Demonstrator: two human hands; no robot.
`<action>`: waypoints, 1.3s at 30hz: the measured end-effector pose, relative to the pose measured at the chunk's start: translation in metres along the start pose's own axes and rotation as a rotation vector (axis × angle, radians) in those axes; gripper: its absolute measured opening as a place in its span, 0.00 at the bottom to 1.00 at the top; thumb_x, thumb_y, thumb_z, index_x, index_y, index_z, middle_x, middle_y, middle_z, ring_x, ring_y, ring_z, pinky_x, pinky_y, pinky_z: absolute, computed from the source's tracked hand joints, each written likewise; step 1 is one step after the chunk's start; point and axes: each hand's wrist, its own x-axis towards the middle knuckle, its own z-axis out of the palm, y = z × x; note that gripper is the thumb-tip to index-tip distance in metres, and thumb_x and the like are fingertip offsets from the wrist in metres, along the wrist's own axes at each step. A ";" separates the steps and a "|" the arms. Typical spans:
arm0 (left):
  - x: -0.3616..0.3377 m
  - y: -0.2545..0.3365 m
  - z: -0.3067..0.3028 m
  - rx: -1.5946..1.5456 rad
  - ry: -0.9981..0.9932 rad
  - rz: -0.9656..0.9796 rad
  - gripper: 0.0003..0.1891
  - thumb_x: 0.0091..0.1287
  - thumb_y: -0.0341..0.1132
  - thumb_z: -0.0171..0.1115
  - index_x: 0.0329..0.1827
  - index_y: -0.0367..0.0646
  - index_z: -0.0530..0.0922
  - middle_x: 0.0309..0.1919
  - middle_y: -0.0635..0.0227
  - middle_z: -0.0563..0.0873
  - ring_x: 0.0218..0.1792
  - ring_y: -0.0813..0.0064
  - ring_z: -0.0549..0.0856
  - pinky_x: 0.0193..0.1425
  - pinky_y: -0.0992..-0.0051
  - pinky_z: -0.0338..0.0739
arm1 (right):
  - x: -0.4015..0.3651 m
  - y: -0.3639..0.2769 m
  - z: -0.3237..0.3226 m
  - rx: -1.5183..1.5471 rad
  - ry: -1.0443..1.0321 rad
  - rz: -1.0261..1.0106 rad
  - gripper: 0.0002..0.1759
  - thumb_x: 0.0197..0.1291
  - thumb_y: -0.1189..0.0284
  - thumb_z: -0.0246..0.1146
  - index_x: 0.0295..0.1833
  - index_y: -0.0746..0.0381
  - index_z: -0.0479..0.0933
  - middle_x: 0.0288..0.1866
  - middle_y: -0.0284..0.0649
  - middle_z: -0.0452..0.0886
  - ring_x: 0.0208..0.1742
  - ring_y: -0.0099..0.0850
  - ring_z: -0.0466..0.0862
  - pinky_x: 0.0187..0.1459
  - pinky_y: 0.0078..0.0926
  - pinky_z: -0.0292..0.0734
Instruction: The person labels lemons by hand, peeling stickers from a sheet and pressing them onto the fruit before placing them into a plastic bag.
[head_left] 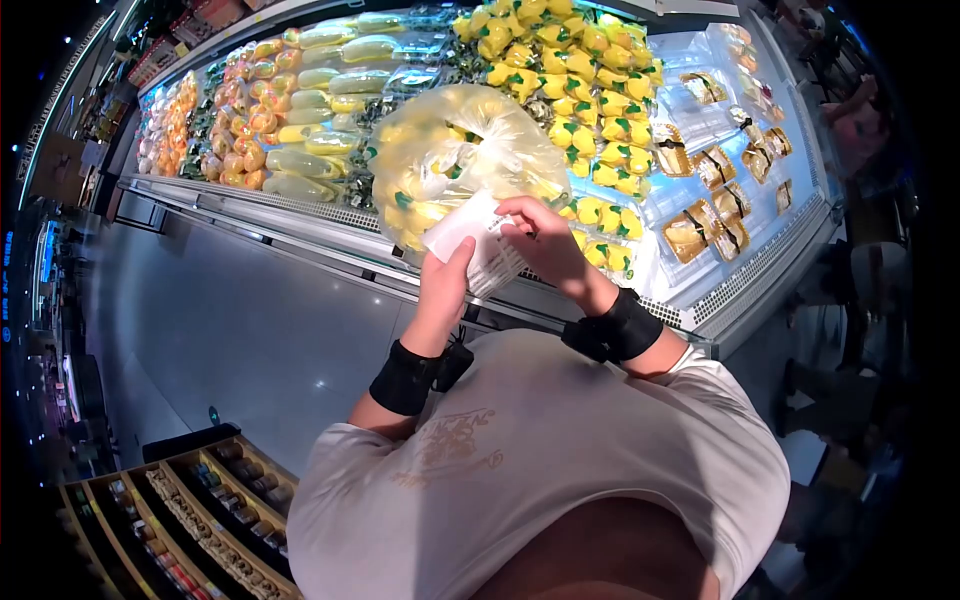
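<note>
A white printed paper [466,232] is held in front of my chest, with small dark print along its right side. My left hand [447,284] grips its lower left part, the thumb lying across the front. From the right, my right hand [548,246] pinches the paper's upper right edge with bent fingers. Just beyond the paper, a large clear plastic bag [450,120] bulges over the front of the display, with yellow and green packs showing in it. Its lower part is hidden behind the paper and my hands.
A chilled display [690,318] runs across the front. Yellow packs [580,85] fill its middle, with wrapped pale long vegetables [305,163] and orange round produce [262,120] to the left. Trays of brown packs [690,232] lie right. A slatted shelf of jars [190,510] stands lower left.
</note>
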 end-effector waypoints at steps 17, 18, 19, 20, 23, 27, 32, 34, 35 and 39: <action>0.030 0.038 -0.015 0.530 -0.547 -0.134 0.16 0.63 0.22 0.60 0.55 0.36 0.76 0.44 0.70 0.84 0.44 0.83 0.82 0.51 0.82 0.75 | 0.016 -0.023 -0.039 -0.207 -0.576 -0.020 0.16 0.62 0.76 0.58 0.56 0.57 0.74 0.34 0.36 0.77 0.34 0.25 0.74 0.40 0.22 0.71; 0.030 0.036 -0.013 0.531 -0.554 -0.145 0.15 0.63 0.20 0.59 0.54 0.35 0.76 0.45 0.69 0.84 0.45 0.83 0.82 0.52 0.82 0.74 | 0.015 -0.029 -0.039 -0.208 -0.568 -0.018 0.16 0.62 0.76 0.58 0.56 0.57 0.74 0.34 0.36 0.77 0.34 0.25 0.74 0.40 0.22 0.71; 0.026 0.037 -0.007 0.489 -0.505 -0.149 0.13 0.63 0.20 0.59 0.51 0.36 0.77 0.43 0.69 0.84 0.43 0.83 0.82 0.50 0.82 0.75 | 0.015 -0.040 -0.039 -0.195 -0.549 0.022 0.17 0.61 0.75 0.58 0.57 0.58 0.73 0.35 0.36 0.78 0.36 0.27 0.75 0.41 0.24 0.72; 0.025 0.037 -0.007 0.493 -0.512 -0.152 0.13 0.63 0.20 0.59 0.51 0.36 0.77 0.43 0.69 0.84 0.43 0.83 0.82 0.50 0.82 0.75 | 0.015 -0.046 -0.039 -0.183 -0.530 0.061 0.18 0.61 0.75 0.59 0.58 0.58 0.73 0.37 0.37 0.79 0.37 0.28 0.77 0.43 0.26 0.73; 0.023 0.034 -0.007 0.268 -0.509 -0.271 0.12 0.64 0.21 0.58 0.50 0.37 0.75 0.41 0.68 0.84 0.40 0.82 0.83 0.46 0.81 0.76 | 0.011 -0.032 -0.033 -0.286 -0.181 -0.187 0.17 0.59 0.74 0.61 0.55 0.60 0.76 0.38 0.40 0.80 0.40 0.36 0.80 0.44 0.31 0.75; 0.025 0.015 -0.004 0.035 -0.132 -0.163 0.10 0.65 0.22 0.59 0.48 0.38 0.73 0.36 0.67 0.85 0.35 0.81 0.83 0.37 0.83 0.77 | 0.000 -0.033 -0.025 -0.426 0.133 -0.094 0.12 0.57 0.73 0.64 0.45 0.66 0.80 0.39 0.44 0.80 0.43 0.40 0.80 0.46 0.30 0.75; 0.014 0.004 0.015 -0.233 -0.088 -0.047 0.11 0.64 0.18 0.56 0.45 0.43 0.69 0.36 0.66 0.83 0.34 0.78 0.83 0.36 0.81 0.78 | -0.015 -0.028 -0.010 -0.434 0.211 -0.243 0.14 0.53 0.69 0.69 0.43 0.65 0.79 0.39 0.46 0.80 0.42 0.45 0.80 0.44 0.34 0.75; 0.012 -0.004 0.019 -0.252 -0.132 -0.043 0.13 0.65 0.17 0.54 0.46 0.44 0.67 0.40 0.63 0.82 0.37 0.77 0.83 0.37 0.80 0.79 | -0.016 -0.032 -0.010 -0.485 0.269 -0.324 0.14 0.51 0.71 0.70 0.43 0.64 0.80 0.40 0.45 0.80 0.42 0.44 0.80 0.44 0.34 0.74; 0.010 -0.007 0.024 -0.259 -0.122 -0.003 0.14 0.65 0.17 0.54 0.47 0.44 0.66 0.41 0.63 0.82 0.38 0.77 0.83 0.38 0.80 0.79 | -0.018 -0.036 -0.011 -0.505 0.264 -0.349 0.15 0.49 0.72 0.71 0.44 0.63 0.80 0.40 0.43 0.81 0.41 0.43 0.80 0.44 0.33 0.73; 0.007 -0.003 0.034 -0.177 -0.174 0.047 0.20 0.65 0.17 0.54 0.58 0.42 0.63 0.45 0.63 0.81 0.39 0.79 0.82 0.40 0.81 0.78 | -0.022 -0.038 -0.018 -0.577 0.249 -0.357 0.16 0.50 0.73 0.71 0.45 0.64 0.80 0.39 0.43 0.81 0.41 0.42 0.80 0.46 0.33 0.74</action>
